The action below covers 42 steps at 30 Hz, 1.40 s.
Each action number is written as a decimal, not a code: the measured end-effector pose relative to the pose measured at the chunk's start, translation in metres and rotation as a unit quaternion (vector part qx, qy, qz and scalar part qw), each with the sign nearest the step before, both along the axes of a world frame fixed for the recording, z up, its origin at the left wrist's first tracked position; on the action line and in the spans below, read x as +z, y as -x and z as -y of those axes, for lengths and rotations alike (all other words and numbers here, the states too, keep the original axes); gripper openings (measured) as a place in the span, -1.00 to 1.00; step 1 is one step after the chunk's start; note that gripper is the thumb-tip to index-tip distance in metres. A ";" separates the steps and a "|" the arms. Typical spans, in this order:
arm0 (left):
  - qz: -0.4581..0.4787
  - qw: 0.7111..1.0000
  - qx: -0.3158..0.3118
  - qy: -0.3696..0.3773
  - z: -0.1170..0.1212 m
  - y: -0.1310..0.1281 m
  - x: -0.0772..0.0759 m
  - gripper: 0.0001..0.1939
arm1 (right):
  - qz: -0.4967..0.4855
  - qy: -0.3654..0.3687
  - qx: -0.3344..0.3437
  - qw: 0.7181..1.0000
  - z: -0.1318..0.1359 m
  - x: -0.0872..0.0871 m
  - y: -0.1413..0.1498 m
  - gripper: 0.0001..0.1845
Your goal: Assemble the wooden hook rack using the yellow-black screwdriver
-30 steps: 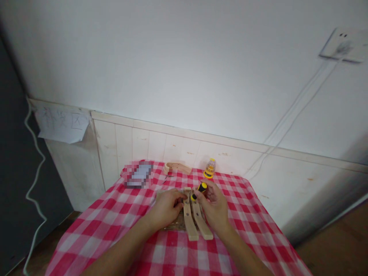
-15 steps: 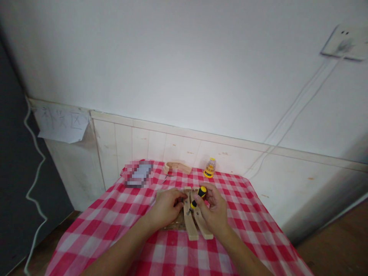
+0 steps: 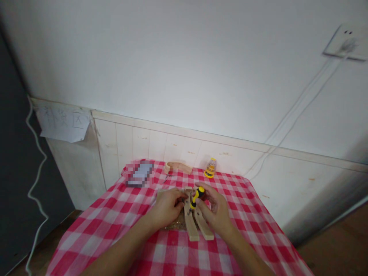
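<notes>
A yellow and black screwdriver (image 3: 196, 197) is in my right hand (image 3: 216, 207), gripped by the thumb and fingers. It leans, its tip down at a screw hole in the left of two curved wooden pieces (image 3: 192, 229). My left hand (image 3: 169, 207) has its bent fingers on the upper part of that same piece, holding its left edge. Alongside to the right lies the second curved wooden piece (image 3: 206, 227), partly covered by my right hand. Under my left hand is a clear plastic-like bag or sheet (image 3: 176, 223), mostly hidden.
On the checked tablecloth (image 3: 161, 251) further back are a blurred-out phone-like object (image 3: 140, 173), a curved wooden part (image 3: 179, 167), a thin metal item (image 3: 167, 177) and a yellow-based container of bits (image 3: 210, 168). The wall (image 3: 184, 76) stands behind the table.
The screwdriver's handle has turned and shifted slightly left, showing more yellow, and my right fingers have shifted on it. My left hand stays put on the wooden piece.
</notes>
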<state>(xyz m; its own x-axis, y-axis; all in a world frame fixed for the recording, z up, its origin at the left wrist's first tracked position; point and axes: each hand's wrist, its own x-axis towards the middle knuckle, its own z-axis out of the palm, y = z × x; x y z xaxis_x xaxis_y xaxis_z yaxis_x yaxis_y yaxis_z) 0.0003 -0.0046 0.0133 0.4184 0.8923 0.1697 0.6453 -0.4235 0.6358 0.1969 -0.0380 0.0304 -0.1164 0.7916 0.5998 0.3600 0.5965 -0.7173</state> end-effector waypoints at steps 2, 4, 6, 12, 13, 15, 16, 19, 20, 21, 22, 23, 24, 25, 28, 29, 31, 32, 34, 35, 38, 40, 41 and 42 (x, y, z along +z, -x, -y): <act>0.003 1.000 0.000 0.002 0.000 0.000 0.000 -0.65 | 0.000 -0.002 -0.004 1.000 -0.001 -0.001 0.001 -0.65; 0.007 1.000 0.002 0.000 0.000 0.000 0.000 -0.66 | -0.004 -0.006 -0.011 1.000 -0.002 -0.002 0.003 -0.68; 0.007 1.000 0.003 -0.002 0.000 0.000 0.000 -0.67 | -0.016 -0.006 -0.017 1.000 -0.003 -0.004 0.004 -0.72; 0.019 1.000 0.001 -0.006 0.000 0.000 -0.001 -0.67 | -0.032 0.022 -0.022 0.999 -0.003 -0.003 0.005 -0.77; 0.021 1.000 0.001 -0.007 0.000 0.000 -0.001 -0.67 | -0.032 0.025 -0.025 0.999 -0.002 -0.003 0.006 -0.77; 0.025 1.000 -0.001 -0.007 0.000 0.001 -0.002 -0.68 | -0.037 0.028 -0.031 0.998 -0.003 -0.003 0.007 -0.75; 0.028 1.000 -0.002 -0.008 0.000 0.001 -0.002 -0.68 | -0.042 0.029 -0.034 0.998 -0.003 -0.004 0.007 -0.74; 0.032 0.999 -0.001 -0.007 0.000 0.001 -0.002 -0.69 | -0.059 0.033 -0.033 0.997 -0.004 -0.005 0.008 -0.71; 0.032 0.999 -0.002 -0.004 0.000 0.001 -0.002 -0.69 | -0.063 0.035 -0.028 0.997 -0.004 -0.005 0.009 -0.72; 0.032 0.999 -0.003 -0.002 0.000 0.001 -0.002 -0.69 | -0.064 0.037 -0.022 0.997 -0.004 -0.005 0.009 -0.72; 0.034 0.999 -0.004 0.000 0.000 0.001 -0.001 -0.68 | -0.065 0.042 -0.012 0.997 -0.003 -0.005 0.009 -0.73; 0.036 0.999 -0.004 0.002 0.000 0.001 -0.001 -0.67 | -0.067 0.048 0.000 0.997 -0.003 -0.005 0.009 -0.73; 0.037 0.999 -0.004 0.003 0.001 0.000 0.000 -0.66 | -0.072 0.056 0.012 0.996 -0.004 -0.005 0.009 -0.73; 0.037 0.999 -0.003 0.004 0.001 0.000 0.000 -0.66 | -0.081 0.064 0.024 0.994 -0.004 -0.006 0.009 -0.72; 0.026 1.000 -0.001 0.007 0.001 0.000 0.000 -0.69 | -0.105 0.068 0.034 0.992 -0.006 -0.009 0.008 -0.64; 0.022 1.000 -0.001 0.006 0.001 0.000 0.000 -0.69 | -0.102 0.061 0.029 0.992 -0.007 -0.011 0.008 -0.61; 0.017 1.000 0.000 0.001 0.001 0.000 0.000 -0.69 | -0.080 0.045 0.022 0.996 -0.008 -0.012 0.005 -0.63; 0.017 1.000 0.000 -0.001 0.001 0.000 0.000 -0.69 | -0.068 0.040 0.024 0.997 -0.008 -0.012 0.004 -0.66; 0.017 1.000 0.000 -0.002 0.000 0.000 -0.001 -0.69 | -0.054 0.036 0.040 0.997 -0.006 -0.012 0.001 -0.66; 0.018 1.000 0.000 -0.002 0.000 0.000 -0.002 -0.69 | -0.052 0.035 0.049 0.997 -0.004 -0.011 0.000 -0.65; 0.020 1.000 0.002 -0.004 -0.001 0.000 -0.004 -0.69 | -0.051 0.032 0.061 0.996 -0.002 -0.010 -0.001 -0.61; 0.021 1.000 0.003 -0.003 -0.001 0.000 -0.004 -0.69 | -0.046 0.027 0.057 0.997 -0.002 -0.011 -0.001 -0.60; 0.021 1.000 0.002 -0.003 -0.001 0.000 -0.004 -0.69 | -0.041 0.024 0.053 0.997 -0.002 -0.012 -0.001 -0.59; 0.021 1.000 0.000 -0.002 -0.001 0.000 -0.003 -0.70 | -0.036 0.021 0.047 0.998 -0.003 -0.013 -0.001 -0.59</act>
